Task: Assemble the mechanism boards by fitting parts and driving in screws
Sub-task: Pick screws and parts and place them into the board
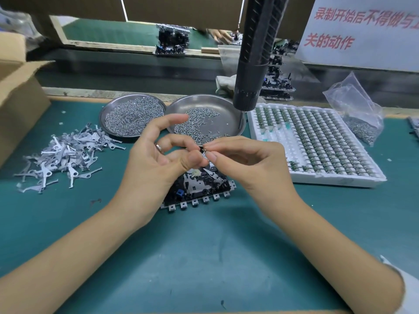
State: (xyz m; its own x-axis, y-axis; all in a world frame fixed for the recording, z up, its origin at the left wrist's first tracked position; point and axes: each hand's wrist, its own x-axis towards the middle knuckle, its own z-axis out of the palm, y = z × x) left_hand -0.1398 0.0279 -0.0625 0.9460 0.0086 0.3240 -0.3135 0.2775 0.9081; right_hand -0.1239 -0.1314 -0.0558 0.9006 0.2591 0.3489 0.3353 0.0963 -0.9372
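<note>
Green matting carried the mechanism board [199, 189], flat beneath both hands. Left hand [156, 159] and right hand [247, 162] together pinched a small metal part [204, 151] (too tiny to identify) just above it, near the screw dish [229, 109].

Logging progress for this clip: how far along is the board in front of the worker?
Partly built: the mechanism board on the mat already carries metal levers and a blue part. In hand: the left hand and right hand together pinch a small metal part above it. Left: fitting that part and driving screws; the electric screwdriver hangs untouched, and the screw dish and lever pile remain stocked.
</note>
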